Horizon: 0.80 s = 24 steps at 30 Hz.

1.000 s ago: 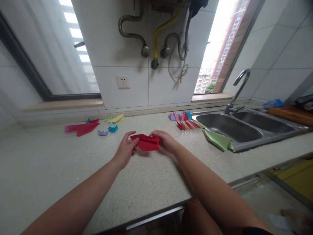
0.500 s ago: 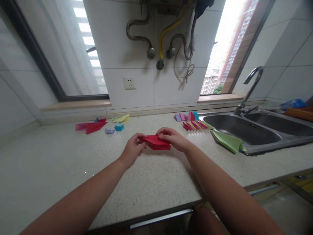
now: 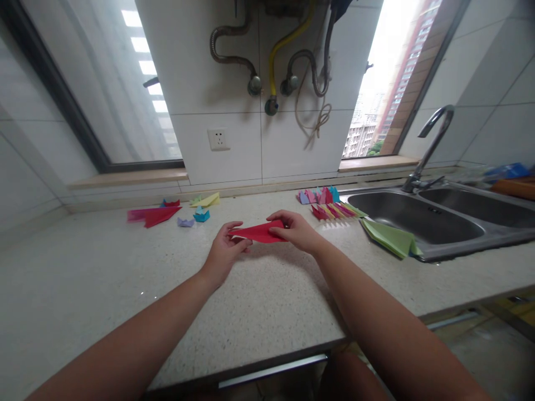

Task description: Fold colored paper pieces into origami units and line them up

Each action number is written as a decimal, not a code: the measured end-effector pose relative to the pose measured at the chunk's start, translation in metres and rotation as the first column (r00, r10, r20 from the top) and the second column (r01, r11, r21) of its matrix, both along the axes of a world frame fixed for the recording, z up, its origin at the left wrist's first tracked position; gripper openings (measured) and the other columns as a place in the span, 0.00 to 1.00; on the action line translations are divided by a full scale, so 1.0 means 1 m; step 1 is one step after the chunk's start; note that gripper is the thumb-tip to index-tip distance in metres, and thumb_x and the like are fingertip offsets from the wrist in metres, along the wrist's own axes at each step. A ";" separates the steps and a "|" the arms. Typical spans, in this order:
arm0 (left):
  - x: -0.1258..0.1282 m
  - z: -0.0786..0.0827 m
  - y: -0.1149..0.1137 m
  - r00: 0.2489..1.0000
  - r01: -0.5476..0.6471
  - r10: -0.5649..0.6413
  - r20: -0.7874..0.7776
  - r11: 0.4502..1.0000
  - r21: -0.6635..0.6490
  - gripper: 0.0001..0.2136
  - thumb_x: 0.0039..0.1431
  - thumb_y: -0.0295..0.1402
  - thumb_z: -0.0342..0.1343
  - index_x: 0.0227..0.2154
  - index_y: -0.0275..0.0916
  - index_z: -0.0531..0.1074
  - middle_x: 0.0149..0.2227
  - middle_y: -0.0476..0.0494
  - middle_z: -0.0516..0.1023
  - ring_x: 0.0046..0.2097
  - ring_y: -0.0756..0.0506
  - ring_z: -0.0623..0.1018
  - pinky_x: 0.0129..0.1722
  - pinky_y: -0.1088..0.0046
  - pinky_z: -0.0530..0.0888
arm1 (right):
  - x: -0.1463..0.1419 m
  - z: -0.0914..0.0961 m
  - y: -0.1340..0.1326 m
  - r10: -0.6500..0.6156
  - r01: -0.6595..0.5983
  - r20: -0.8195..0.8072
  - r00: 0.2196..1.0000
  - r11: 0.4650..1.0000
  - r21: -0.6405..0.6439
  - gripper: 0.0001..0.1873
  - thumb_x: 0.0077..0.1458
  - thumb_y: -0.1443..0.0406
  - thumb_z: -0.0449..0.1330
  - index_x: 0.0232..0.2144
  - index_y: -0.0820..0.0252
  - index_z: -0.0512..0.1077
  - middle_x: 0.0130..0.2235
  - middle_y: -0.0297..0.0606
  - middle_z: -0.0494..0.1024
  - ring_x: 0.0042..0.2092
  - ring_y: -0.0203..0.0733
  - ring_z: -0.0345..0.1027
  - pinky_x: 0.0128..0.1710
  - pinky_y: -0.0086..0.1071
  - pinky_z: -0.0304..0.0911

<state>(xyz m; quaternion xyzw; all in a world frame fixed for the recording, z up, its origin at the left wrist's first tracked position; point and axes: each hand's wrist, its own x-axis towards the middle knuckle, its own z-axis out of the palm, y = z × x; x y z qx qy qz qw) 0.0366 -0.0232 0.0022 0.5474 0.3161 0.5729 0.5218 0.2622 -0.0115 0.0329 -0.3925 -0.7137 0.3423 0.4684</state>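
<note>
Red paper (image 3: 262, 233), apparently folded, held in both hands (image 3: 223, 250) (image 3: 301, 233)

Dimmish, w/ daylight thru upper-L window (image 3: 90, 83) & blown-out upper-R window (image 3: 376, 72), soft shadows on countertop (image 3: 251, 323), corners soft/stretched.

Red folded paper (image 3: 262, 233): slim, tapered, narrow end left, broader end right. Held crosswise, near level, between left hand (image 3: 222, 253) and right hand (image 3: 300, 232), above pale countertop (image 3: 254, 312).

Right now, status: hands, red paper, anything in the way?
Right hand pinching red paper, wide end. Left hand at pointed end. Paper held above countertop. Nothing blocking hands; folded papers off both sides.
</note>
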 end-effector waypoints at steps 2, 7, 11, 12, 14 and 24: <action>-0.001 -0.001 0.001 0.999 0.011 -0.009 0.039 1.000 -0.029 0.28 0.45 0.30 0.69 0.50 0.40 0.67 0.40 0.45 0.77 0.37 0.47 0.79 0.38 0.68 0.77 | -0.001 0.001 -0.001 -0.027 0.023 0.079 0.997 0.998 0.056 0.15 0.50 0.61 0.65 0.41 0.58 0.77 0.36 0.37 0.77 0.33 0.37 0.65 0.32 0.31 0.60; -0.003 -0.005 0.005 0.999 -0.003 0.005 0.050 0.999 -0.041 0.16 0.44 0.31 0.69 0.38 0.36 0.76 0.40 0.41 0.79 0.40 0.48 0.78 0.44 0.70 0.74 | -0.003 0.001 -0.003 -0.008 -0.012 0.185 0.983 0.994 0.110 0.09 0.52 0.64 0.62 0.37 0.58 0.77 0.35 0.37 0.77 0.34 0.38 0.67 0.33 0.32 0.59; -0.002 -0.008 0.006 0.998 -0.059 0.059 0.000 0.998 -0.011 0.10 0.44 0.32 0.70 0.31 0.36 0.79 0.41 0.39 0.80 0.41 0.46 0.78 0.45 0.69 0.72 | -0.004 0.001 -0.005 0.036 -0.061 0.217 0.975 0.992 0.111 0.05 0.53 0.66 0.59 0.32 0.58 0.75 0.32 0.36 0.77 0.34 0.38 0.67 0.35 0.33 0.60; -0.002 -0.009 0.006 0.997 -0.076 0.076 -0.018 0.997 -0.002 0.10 0.44 0.32 0.70 0.30 0.36 0.79 0.40 0.39 0.81 0.41 0.46 0.78 0.44 0.68 0.72 | -0.004 0.002 -0.006 0.039 -0.067 0.228 0.973 0.991 0.116 0.04 0.53 0.66 0.59 0.32 0.58 0.75 0.32 0.35 0.77 0.34 0.39 0.67 0.36 0.33 0.60; -0.002 -0.009 0.006 0.993 -0.107 0.108 -0.056 0.994 0.020 0.09 0.44 0.33 0.70 0.30 0.36 0.79 0.37 0.40 0.81 0.38 0.46 0.78 0.43 0.69 0.72 | -0.005 0.003 -0.008 0.039 -0.076 0.254 0.966 0.987 0.138 0.04 0.53 0.66 0.59 0.32 0.58 0.74 0.32 0.35 0.77 0.34 0.38 0.67 0.36 0.33 0.60; -0.006 -0.006 0.005 0.957 -0.189 0.212 -0.199 0.973 0.131 0.08 0.46 0.34 0.69 0.28 0.38 0.78 0.30 0.45 0.80 0.33 0.47 0.76 0.37 0.71 0.70 | -0.007 0.005 -0.010 0.012 -0.139 0.430 0.903 0.954 0.266 0.04 0.56 0.65 0.60 0.33 0.57 0.75 0.35 0.39 0.76 0.37 0.41 0.66 0.39 0.35 0.60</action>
